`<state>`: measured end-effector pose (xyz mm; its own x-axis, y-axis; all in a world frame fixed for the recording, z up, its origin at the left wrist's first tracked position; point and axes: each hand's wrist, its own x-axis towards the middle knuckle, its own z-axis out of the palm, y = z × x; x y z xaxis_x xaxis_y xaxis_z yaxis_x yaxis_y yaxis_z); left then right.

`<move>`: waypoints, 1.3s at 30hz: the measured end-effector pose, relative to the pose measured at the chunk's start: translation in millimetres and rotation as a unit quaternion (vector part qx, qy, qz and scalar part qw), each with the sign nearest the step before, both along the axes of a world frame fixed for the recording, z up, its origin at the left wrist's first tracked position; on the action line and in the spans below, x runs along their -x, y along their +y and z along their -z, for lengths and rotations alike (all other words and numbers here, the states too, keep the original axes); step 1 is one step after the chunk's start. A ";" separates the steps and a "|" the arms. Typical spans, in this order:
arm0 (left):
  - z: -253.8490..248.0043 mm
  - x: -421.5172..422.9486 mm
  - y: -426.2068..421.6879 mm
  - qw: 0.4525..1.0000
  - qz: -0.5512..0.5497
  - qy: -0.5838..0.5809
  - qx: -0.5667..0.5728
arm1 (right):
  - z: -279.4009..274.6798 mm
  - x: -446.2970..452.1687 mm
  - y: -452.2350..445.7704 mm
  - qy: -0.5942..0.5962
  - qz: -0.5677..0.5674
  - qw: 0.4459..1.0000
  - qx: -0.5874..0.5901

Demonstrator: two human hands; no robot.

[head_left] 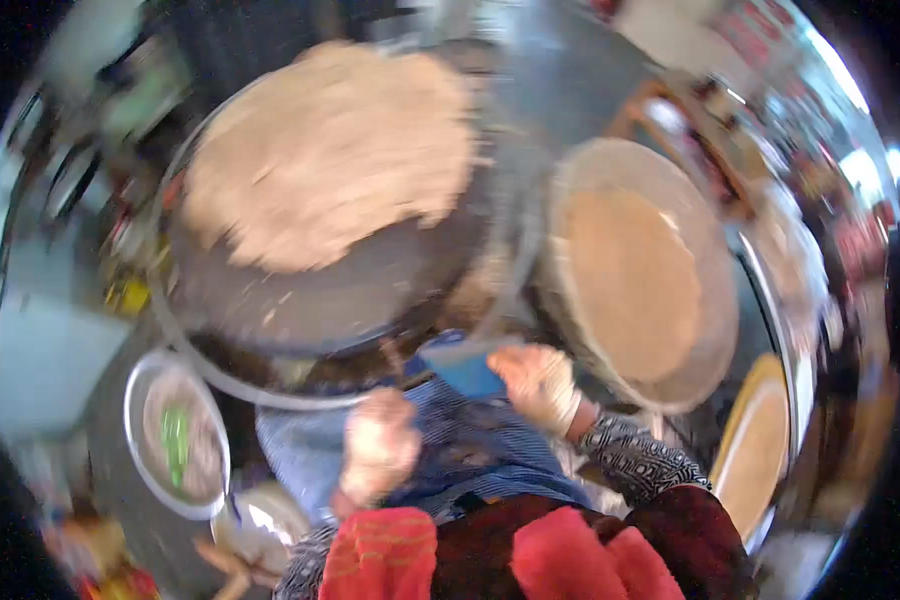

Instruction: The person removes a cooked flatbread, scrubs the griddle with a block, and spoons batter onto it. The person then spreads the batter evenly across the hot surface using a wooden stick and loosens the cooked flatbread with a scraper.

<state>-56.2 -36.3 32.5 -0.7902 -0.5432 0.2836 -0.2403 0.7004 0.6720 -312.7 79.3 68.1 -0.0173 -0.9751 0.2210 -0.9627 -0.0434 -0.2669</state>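
Note:
In the head view my right hand [538,387] grips a flat blue scraper [467,368] at the front edge of a round dark griddle [300,312]. My left hand [381,440], blurred, is closed in front of the griddle's rim. A thin stick-like shape seems to rise from it, but I cannot make out what it holds. A wide, ragged-edged layer of pale brown batter [340,150] covers the back part of the griddle, and the dark front part shows bare. To the right of the griddle stands a large basin [722,300] of light brown batter [630,285].
At the lower left is a white-rimmed bowl [133,400] with a green tool [175,440] lying in its contents. A tan oval board or tray [755,450] sits at the right. Behind the basin stands a wooden-edged box [695,145]. Blurred goods line the right side.

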 end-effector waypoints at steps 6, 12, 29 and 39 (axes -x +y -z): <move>-49.9 56.2 -183.0 0.853 -0.203 -0.141 0.459 | 83.1 -20.9 236.4 -0.185 0.412 0.861 -0.234; -34.6 107.3 -215.4 0.781 -0.149 -0.522 0.309 | 141.1 6.4 417.8 -0.091 0.778 0.609 -0.123; 38.9 38.4 -217.8 0.861 -0.255 -0.368 0.241 | 154.3 14.2 228.0 -0.289 0.501 0.816 0.024; -11.2 49.7 -118.9 0.947 -0.144 -0.269 0.102 | 94.5 62.9 -109.2 -0.819 0.208 0.527 0.089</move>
